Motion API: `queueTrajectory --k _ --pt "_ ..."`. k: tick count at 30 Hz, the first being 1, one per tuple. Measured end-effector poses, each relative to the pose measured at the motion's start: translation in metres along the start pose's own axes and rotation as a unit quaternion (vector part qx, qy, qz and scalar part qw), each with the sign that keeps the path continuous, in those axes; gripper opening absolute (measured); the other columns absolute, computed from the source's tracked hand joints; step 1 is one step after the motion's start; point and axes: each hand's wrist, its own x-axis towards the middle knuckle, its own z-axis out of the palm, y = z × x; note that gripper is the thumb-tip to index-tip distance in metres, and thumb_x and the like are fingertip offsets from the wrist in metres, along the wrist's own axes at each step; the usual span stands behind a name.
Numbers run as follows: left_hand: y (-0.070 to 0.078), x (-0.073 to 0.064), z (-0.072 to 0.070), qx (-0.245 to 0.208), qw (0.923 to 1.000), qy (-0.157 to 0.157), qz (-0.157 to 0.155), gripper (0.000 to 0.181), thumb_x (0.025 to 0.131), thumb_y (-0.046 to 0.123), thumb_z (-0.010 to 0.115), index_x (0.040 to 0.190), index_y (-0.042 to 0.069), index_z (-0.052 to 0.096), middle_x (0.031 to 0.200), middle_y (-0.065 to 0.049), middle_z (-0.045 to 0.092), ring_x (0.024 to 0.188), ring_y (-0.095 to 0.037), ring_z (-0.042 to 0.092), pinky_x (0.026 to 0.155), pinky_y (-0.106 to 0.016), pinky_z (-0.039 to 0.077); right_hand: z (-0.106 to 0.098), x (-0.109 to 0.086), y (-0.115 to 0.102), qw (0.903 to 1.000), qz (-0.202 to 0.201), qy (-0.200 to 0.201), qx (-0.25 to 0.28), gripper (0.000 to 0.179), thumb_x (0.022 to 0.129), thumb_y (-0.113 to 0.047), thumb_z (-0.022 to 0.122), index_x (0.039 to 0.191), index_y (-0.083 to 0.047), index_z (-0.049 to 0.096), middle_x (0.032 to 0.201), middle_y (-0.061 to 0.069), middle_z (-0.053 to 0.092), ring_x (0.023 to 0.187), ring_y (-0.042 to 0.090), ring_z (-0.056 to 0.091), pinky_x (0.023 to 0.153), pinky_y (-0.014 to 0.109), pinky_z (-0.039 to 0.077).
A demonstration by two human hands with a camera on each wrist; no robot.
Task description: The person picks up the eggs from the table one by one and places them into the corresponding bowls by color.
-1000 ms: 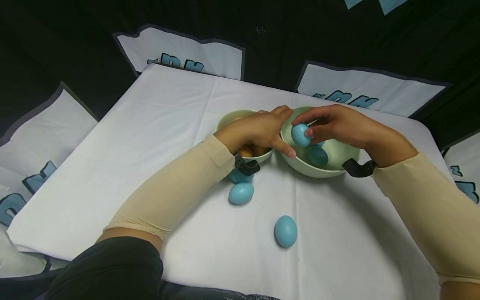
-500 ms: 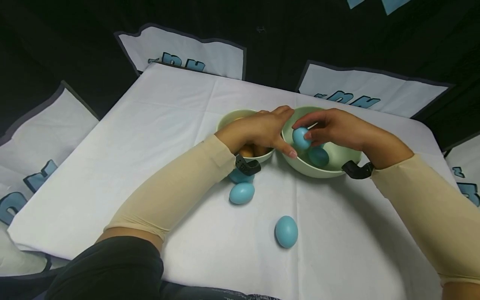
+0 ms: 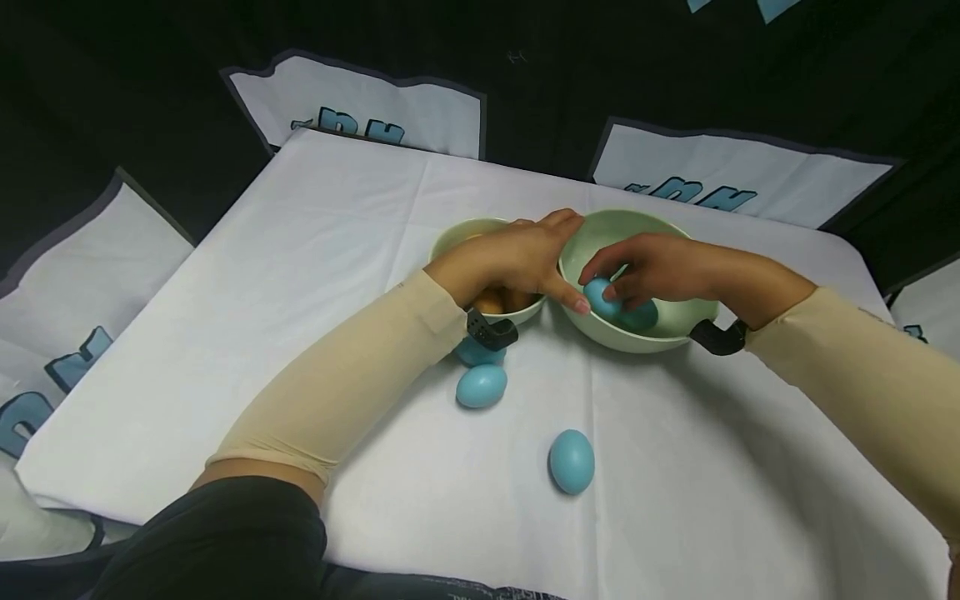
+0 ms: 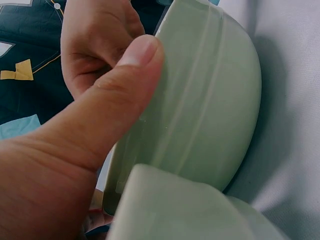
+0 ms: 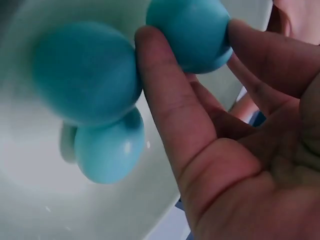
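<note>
Eggs first: lone blue egg (image 3: 572, 462) on white tabletop (image 3: 690, 475), well apart from large green bowl (image 3: 622, 340), near side. Loose pair of blue eggs (image 3: 482, 386) to that bowl's near left, one partly hidden by black wrist strap (image 3: 491, 332). Left hand (image 3: 528, 254) at the bowl's left rim: thumb and fingers spread, thumb touching rim. Small green bowl (image 3: 450, 239) with brown eggs (image 3: 491, 302) sits just left, partly under that hand. Right hand (image 3: 656, 268) inside large bowl, fingers and thumb pinching a held blue egg (image 3: 597, 293); two other blue eggs (image 5: 87, 72) in there too. Black backdrop (image 3: 540, 100) behind.
</note>
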Motion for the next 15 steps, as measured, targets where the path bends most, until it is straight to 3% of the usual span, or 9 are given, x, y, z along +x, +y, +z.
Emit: queueTrajectory --k 6,10,15 --pt "0.001 0.000 0.000 0.003 1.0000 0.002 0.000 0.118 0.059 0.085 0.066 0.153 0.030 0.018 0.153 0.012 0.022 0.120 -0.020 0.044 0.102 -0.036 0.037 0.007 0.003 -0.002 0.9983 -0.014 -0.011 -0.055 0.027 0.094 -0.020 0.063 0.115 -0.038 0.066 0.103 -0.006 0.067 0.109 0.022 0.051 0.091 0.039 0.041" --pt "0.000 -0.002 0.000 -0.004 1.0000 0.008 -0.002 0.118 0.058 0.085 0.066 0.151 0.030 0.021 0.150 0.012 0.025 0.116 -0.019 0.045 0.099 -0.035 0.037 0.010 0.005 -0.001 0.9972 -0.036 -0.007 -0.064 0.025 0.093 -0.019 0.065 0.112 -0.036 0.067 0.104 -0.007 0.066 0.106 0.021 0.052 0.090 0.037 0.042" --pt "0.000 -0.004 0.001 -0.018 0.9998 0.008 0.003 0.112 0.061 0.081 0.069 0.149 0.030 0.024 0.147 0.012 0.028 0.114 -0.017 0.045 0.097 -0.033 0.038 0.012 0.006 0.001 0.9978 -0.035 -0.008 -0.055 0.024 0.095 -0.022 0.063 0.114 -0.036 0.066 0.106 -0.008 0.065 0.108 0.022 0.050 0.091 0.038 0.040"
